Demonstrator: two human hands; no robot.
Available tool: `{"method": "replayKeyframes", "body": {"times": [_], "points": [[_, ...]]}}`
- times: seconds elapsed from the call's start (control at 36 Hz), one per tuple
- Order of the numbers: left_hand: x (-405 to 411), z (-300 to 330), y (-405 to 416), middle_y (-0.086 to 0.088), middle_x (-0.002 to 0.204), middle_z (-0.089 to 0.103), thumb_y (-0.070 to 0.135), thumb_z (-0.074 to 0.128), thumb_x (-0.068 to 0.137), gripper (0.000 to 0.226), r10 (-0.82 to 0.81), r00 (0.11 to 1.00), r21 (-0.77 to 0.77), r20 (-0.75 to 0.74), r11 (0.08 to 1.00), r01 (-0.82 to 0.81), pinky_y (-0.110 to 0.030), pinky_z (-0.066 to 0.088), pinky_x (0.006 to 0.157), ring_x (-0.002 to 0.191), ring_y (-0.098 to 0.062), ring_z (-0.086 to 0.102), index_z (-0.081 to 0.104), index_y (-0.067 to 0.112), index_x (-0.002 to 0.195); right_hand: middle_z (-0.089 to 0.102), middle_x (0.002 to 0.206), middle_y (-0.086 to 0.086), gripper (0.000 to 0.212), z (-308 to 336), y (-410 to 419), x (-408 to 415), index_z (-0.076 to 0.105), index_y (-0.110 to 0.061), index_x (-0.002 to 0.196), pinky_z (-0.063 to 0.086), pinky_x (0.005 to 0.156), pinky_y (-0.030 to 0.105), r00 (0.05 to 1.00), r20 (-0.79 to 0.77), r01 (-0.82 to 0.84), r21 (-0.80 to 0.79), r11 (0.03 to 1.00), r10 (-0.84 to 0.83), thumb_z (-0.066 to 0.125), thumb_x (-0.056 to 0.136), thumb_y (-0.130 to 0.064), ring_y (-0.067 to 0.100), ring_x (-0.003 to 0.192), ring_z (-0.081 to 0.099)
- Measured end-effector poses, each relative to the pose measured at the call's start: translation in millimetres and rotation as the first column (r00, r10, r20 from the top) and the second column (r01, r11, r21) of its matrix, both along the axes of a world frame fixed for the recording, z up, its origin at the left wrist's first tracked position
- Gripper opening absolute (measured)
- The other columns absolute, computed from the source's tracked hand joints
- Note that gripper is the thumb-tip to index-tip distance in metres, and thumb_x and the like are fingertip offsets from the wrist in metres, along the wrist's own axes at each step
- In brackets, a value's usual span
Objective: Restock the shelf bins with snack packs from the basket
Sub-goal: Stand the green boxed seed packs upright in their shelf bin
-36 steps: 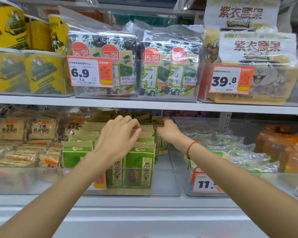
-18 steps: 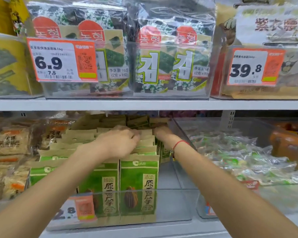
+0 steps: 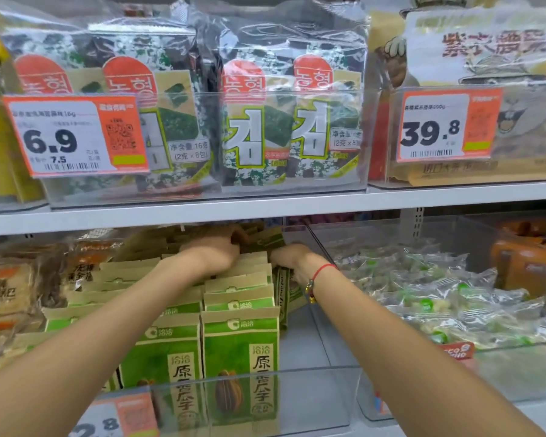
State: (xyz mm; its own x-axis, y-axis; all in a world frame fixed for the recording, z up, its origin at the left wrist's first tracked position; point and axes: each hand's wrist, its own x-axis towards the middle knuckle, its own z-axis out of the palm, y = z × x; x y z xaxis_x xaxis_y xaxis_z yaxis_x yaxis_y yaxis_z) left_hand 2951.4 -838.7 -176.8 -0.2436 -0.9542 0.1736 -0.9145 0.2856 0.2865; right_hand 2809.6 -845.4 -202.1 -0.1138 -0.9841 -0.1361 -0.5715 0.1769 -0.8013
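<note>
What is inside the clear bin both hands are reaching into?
Rows of green sunflower seed packs stand upright in the clear bin. The left hand and right hand cover the rear packs; the bin's right side shows bare floor.

both arms reach forward, nearly straight. left hand (image 3: 215,252) lies palm down, fingers curled; right hand (image 3: 289,257) likewise, fingertips hidden.

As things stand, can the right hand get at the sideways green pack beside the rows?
Probably yes: the right hand is already down at that sideways green pack, in the bin's open right part, nothing between them. Its grip is hidden.
</note>
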Motion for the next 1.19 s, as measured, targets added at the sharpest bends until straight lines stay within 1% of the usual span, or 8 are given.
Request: {"method": "replayKeyframes", "body": {"times": [0.17,0.28,0.44,0.64,0.78,0.97,1.11,1.19], "points": [[3,-7,-8,0.001,0.137,0.051,0.021,0.044,0.099,0.031,-0.014,1.000,-0.048,0.013,0.999,0.015,-0.025,0.043,0.081,0.110,-0.025,0.056,0.053,0.030,0.127,0.062,0.096,0.008,0.031,-7,11,0,0.057,-0.005,0.114,0.050,0.083,0.031,0.989,0.147,-0.027,0.056,0.998,0.018,0.045,0.100,-0.030,0.019,0.081,0.058],[5,-7,-12,0.002,0.146,0.042,0.028,0.041,0.099,0.039,0.010,0.995,-0.094,0.099,0.996,0.000,-0.034,0.037,0.104,0.127,-0.025,0.044,0.044,0.038,0.137,0.058,0.126,0.017,0.038,-35,-11,2,0.048,-0.002,0.130,0.055,0.080,0.036,1.000,0.013,0.025,0.045,0.999,-0.025,0.049,0.092,-0.004,0.027,0.103,0.061],[5,-6,-15,0.004,0.155,0.028,0.020,0.031,0.101,0.046,-0.022,0.982,0.013,0.185,1.000,0.020,-0.034,0.024,0.114,0.138,-0.021,0.031,0.033,0.037,0.144,0.063,0.120,0.014,0.015,-52,-37,7,0.058,-0.010,0.082,0.050,0.082,0.032,0.996,0.005,0.088,-0.011,0.996,-0.088,0.050,0.093,-0.006,0.027,0.104,0.063],[9,-3,-9,0.012,0.156,0.022,0.030,0.025,0.104,0.044,-0.068,0.964,-0.028,0.256,0.997,0.078,-0.035,0.013,0.117,0.143,-0.019,0.019,0.023,0.045,0.145,0.068,0.113,0.010,0.021,-37,-27,-6,0.070,-0.008,0.104,0.052,0.080,0.026,0.963,-0.218,0.133,-0.132,0.982,-0.160,0.059,0.087,-0.011,0.025,0.103,0.065],[7,-2,-5,0.012,0.156,0.021,0.028,0.023,0.104,0.045,-0.066,0.955,-0.038,0.289,0.996,0.081,-0.036,0.006,0.116,0.145,-0.019,0.014,0.023,0.047,0.145,0.067,0.110,0.012,0.015,-18,-24,1,0.063,-0.007,0.095,0.053,0.079,0.028,0.982,-0.071,0.165,-0.116,0.980,-0.174,0.059,0.088,-0.019,0.028,0.101,0.065],[11,-3,-7,0.007,0.158,0.016,0.022,0.023,0.104,0.045,-0.118,0.973,0.104,0.197,0.990,0.099,-0.033,0.010,0.118,0.144,-0.019,0.016,0.028,0.029,0.148,0.060,0.089,0.012,0.032,3,-1,-5,0.055,-0.007,0.082,0.047,0.066,0.031,0.810,0.586,-0.117,0.167,0.979,-0.004,0.031,0.097,-0.022,0.023,0.074,0.056],[9,-4,-3,0.008,0.157,0.018,0.020,0.022,0.104,0.044,-0.133,0.976,0.078,0.173,0.990,0.121,-0.033,0.016,0.117,0.143,-0.020,0.020,0.032,0.033,0.145,0.056,0.105,0.013,0.046,2,-6,-15,0.051,-0.011,0.106,0.047,0.084,0.038,0.734,0.646,0.144,0.155,0.977,-0.211,0.028,0.099,-0.051,0.028,0.096,0.055],[9,-3,-3,0.008,0.157,0.021,0.019,0.023,0.104,0.044,-0.142,0.975,0.074,0.169,0.989,0.132,-0.034,0.016,0.117,0.143,-0.020,0.022,0.035,0.033,0.144,0.056,0.089,0.012,0.051,-2,1,-7,0.053,-0.010,0.108,0.045,0.066,0.028,0.695,0.693,0.124,0.144,0.982,-0.190,0.024,0.100,-0.052,0.021,0.080,0.057]]}}
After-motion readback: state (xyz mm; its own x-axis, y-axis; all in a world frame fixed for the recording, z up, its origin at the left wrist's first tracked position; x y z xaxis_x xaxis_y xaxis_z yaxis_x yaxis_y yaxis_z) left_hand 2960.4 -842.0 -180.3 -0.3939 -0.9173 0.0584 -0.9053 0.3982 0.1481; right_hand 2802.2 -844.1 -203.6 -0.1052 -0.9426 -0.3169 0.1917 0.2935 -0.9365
